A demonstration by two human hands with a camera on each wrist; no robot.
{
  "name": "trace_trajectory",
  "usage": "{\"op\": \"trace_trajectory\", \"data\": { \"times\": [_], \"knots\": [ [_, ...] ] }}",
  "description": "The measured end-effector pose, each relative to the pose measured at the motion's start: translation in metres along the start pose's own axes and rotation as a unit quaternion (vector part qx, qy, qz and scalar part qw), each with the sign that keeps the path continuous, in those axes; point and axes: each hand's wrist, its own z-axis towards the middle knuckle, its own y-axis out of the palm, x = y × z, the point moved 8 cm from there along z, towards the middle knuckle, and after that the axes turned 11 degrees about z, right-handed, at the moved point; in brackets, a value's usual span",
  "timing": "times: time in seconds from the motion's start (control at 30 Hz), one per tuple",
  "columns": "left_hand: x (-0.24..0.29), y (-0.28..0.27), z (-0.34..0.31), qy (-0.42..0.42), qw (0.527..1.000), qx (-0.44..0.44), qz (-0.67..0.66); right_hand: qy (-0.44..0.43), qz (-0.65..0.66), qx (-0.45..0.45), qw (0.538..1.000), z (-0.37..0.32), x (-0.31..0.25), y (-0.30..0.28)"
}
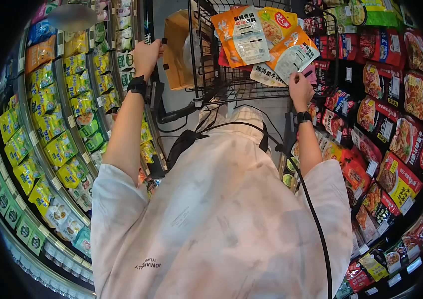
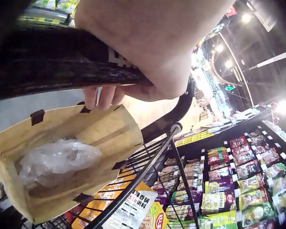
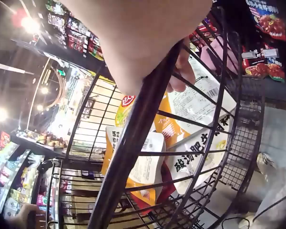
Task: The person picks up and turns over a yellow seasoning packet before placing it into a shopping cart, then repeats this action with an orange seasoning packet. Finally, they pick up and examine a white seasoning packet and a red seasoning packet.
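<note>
My left hand [image 1: 146, 57] grips a black bar [image 2: 176, 112] of the shopping cart; in the left wrist view its fingertips show below the bar. Just beside it an open brown paper bag [image 1: 177, 55] holds crumpled clear plastic [image 2: 62, 160] and has black clips on its rim. With curled fingers, my right hand [image 1: 301, 90] holds the black rim bar [image 3: 128, 143] of the cart's wire basket. Close to that hand, inside the basket, lie orange-and-white seasoning pouches [image 1: 241, 37], a yellow-and-orange pouch [image 1: 277, 25] and a white pouch with black lettering [image 3: 198, 157].
Shelves of yellow and green packets [image 1: 62, 147] run along the left. On the right, racks hold red and black food pouches [image 1: 371, 112] with price tags. A black cable [image 1: 314, 214] hangs across the shirt.
</note>
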Motion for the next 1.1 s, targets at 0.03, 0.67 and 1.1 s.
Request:
{"op": "trace_trajectory", "data": {
  "times": [0.03,0.67,1.1],
  "knots": [
    [0.002,-0.001,-0.003,0.001,1.000,0.004,0.005,-0.003,-0.010,-0.002,1.000,0.001,0.002,0.002],
    [0.016,-0.011,-0.006,0.009,0.995,0.061,0.072,0.027,0.402,-0.258,0.878,0.108,-0.029,0.168],
    [0.011,-0.016,0.000,0.010,0.983,0.106,0.148,-0.212,0.153,-0.374,0.890,0.078,-0.135,0.160]
  ]
}}
